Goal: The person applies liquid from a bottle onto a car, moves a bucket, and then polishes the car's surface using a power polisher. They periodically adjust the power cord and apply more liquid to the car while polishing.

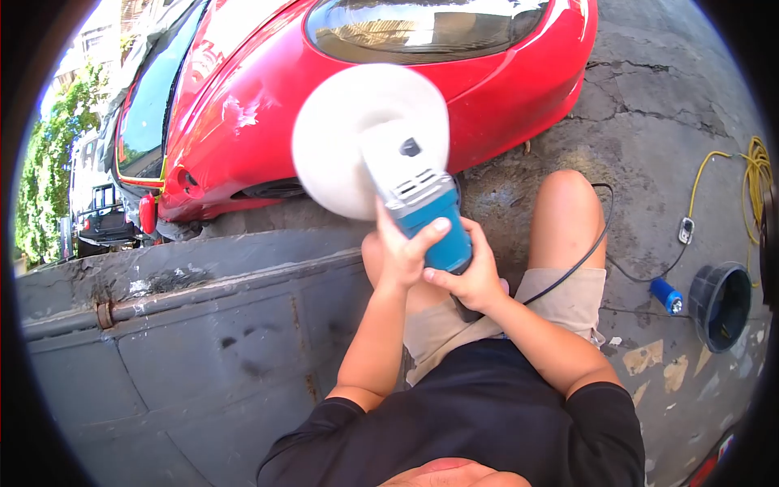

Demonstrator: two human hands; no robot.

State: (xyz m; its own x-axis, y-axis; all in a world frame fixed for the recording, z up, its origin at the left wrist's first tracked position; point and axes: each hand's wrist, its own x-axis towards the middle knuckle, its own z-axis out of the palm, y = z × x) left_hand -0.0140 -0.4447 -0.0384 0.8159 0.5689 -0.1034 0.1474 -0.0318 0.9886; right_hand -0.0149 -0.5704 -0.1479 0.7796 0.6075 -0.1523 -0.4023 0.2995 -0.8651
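Polisher [434, 231] with blue plastic body and matt white pad [341, 138] against the glossy red car [243, 105]; rough, cracked concrete [649, 97] at right, matt grey, rust-flecked metal panel [203, 349] near left.

The white pad [357, 138] is blurred at its left rim. The left hand [403, 247] and right hand [469, 280] hide the rear of the blue polisher [438, 221]. The red car [268, 105] runs off the top edge, the yellow cord [756, 174] off the right. The blue item [665, 295] at lower right is too small to identify.
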